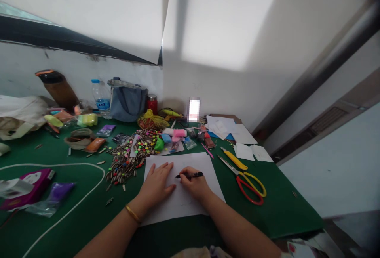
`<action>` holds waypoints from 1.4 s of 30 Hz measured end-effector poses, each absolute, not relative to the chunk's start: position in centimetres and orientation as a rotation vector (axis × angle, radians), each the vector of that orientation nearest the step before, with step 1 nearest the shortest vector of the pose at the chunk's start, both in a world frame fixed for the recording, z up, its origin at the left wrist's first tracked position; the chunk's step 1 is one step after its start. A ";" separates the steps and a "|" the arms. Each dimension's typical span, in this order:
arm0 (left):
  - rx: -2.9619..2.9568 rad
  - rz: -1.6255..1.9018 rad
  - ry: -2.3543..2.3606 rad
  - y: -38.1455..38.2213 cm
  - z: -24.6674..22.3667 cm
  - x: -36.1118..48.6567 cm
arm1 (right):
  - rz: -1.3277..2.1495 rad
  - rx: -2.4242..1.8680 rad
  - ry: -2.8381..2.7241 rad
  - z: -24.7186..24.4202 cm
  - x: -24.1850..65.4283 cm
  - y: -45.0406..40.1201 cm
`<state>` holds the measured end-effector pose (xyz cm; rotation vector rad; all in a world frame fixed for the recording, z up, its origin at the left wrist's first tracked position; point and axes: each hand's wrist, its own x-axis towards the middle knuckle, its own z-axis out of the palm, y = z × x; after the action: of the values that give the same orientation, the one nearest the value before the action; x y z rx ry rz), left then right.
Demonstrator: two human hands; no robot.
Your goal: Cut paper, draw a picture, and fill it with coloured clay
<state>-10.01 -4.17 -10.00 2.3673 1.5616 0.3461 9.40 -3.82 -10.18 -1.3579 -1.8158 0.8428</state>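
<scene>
Hands, two, both the person's own. Left hand (158, 182): one, palm down on the paper with fingers spread, gripping nothing; one gold bracelet (133, 213) circled its wrist. Right hand (192, 184): one, fingers and thumb pinched about the pen, its side resting on the paper.

Pen (196, 174): one, black, tilted in the right hand over the middle of the paper, tip toward the left hand; whether the tip touched could not be told.

Paper (178, 206): white, at least one sheet, flat at the near edge of one green table (293, 210), beneath both hands.

Right of the paper: scissors (237, 172), one pair, one handle loop red and one yellow; cutter knife (234, 159), one, yellow, just beside the blades; napkins (245, 151), two, white, side by side; pink stick (207, 150), one.

Left of the paper: seeds (127, 167), one heap, mixed with coloured beads (140, 165), both too many to count; purple packets (106, 130), two, well apart; orange packet (95, 144), one; white cable (74, 165), one, looped; magenta box (41, 178), one.

Along the wall: brown bottle (61, 91), one, tilted in view; water bottle (102, 101), one, blue-capped; blue bag (127, 103), one, upright; red jar (152, 103), one, just beside the bag; lit screen (194, 109), one, its content blurred.
</scene>
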 end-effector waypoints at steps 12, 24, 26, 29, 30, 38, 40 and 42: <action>2.353 0.337 1.566 -4.2 -9.9 -10.1 | 0.851 -1.330 -1.844 -9.9 9.3 -4.0; 2.349 0.334 1.558 -4.1 -10.0 -10.2 | 0.792 -1.401 -1.807 -10.2 9.5 -3.7; 2.350 0.333 1.557 -4.1 -10.0 -10.2 | 0.749 -1.398 -1.806 -10.3 9.7 -3.5; 2.346 0.322 1.561 -4.2 -9.9 -10.1 | 0.700 -1.377 -1.799 -10.5 9.9 -3.3; 2.343 0.318 1.565 -4.2 -9.8 -10.1 | 0.694 -1.376 -1.789 -10.6 9.9 -3.2; 2.347 0.333 1.558 -4.1 -9.9 -10.1 | 0.728 -1.319 -1.729 -10.3 10.0 -3.3; 2.348 0.337 1.557 -4.1 -10.1 -10.2 | 0.768 -1.290 -1.741 -10.2 10.0 -3.5; 2.348 0.342 1.561 -4.1 -10.2 -10.1 | 0.808 -1.277 -1.783 -10.2 9.9 -3.7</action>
<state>-10.15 -4.11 -10.17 2.3480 1.5605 0.3419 9.91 -3.71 -10.21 -1.2775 -1.7834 0.8075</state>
